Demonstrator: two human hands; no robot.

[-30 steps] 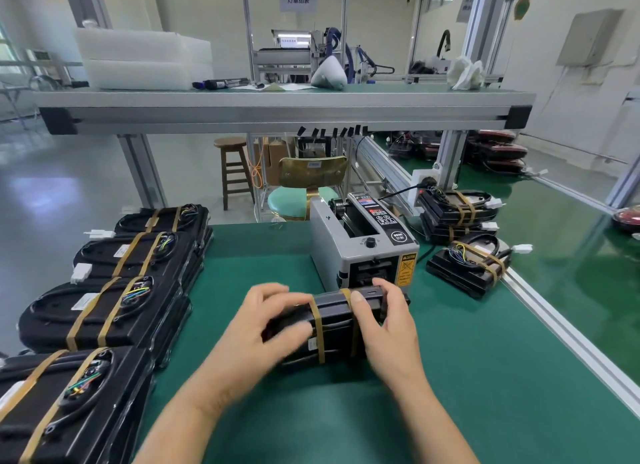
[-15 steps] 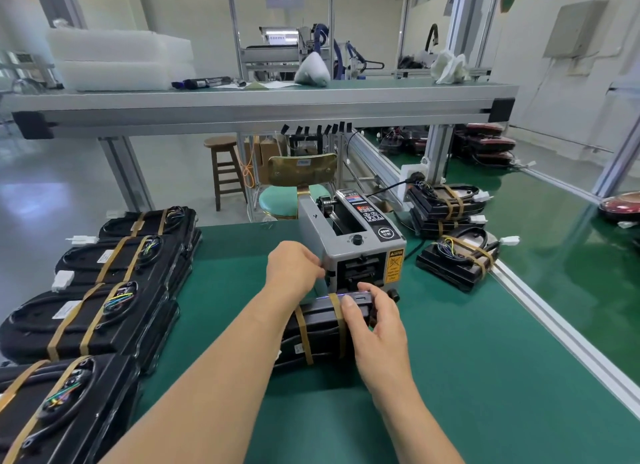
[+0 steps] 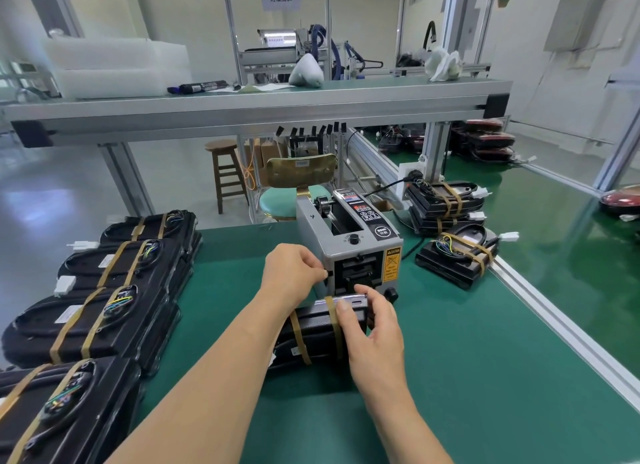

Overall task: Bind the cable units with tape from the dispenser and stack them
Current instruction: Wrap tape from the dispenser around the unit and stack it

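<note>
A black cable unit [image 3: 311, 339] lies on the green table just in front of the grey tape dispenser [image 3: 349, 228]. Two tan tape bands cross the unit. My right hand [image 3: 375, 328] grips its right end, thumb lying on the right band. My left hand [image 3: 294, 273] is raised at the dispenser's front outlet, fingers curled and fingertips pinched together on a tape strip that is barely visible. My left forearm hides part of the unit's left end.
Stacks of taped black units [image 3: 104, 325] fill the table's left side. More taped units [image 3: 457, 256] sit right of the dispenser by the aluminium edge rail [image 3: 554, 325]. A shelf beam [image 3: 242, 110] runs overhead. Bare green mat lies to the near right.
My left hand left the unit's left end and rose to the dispenser's outlet. My right hand stayed on the unit's right end.
</note>
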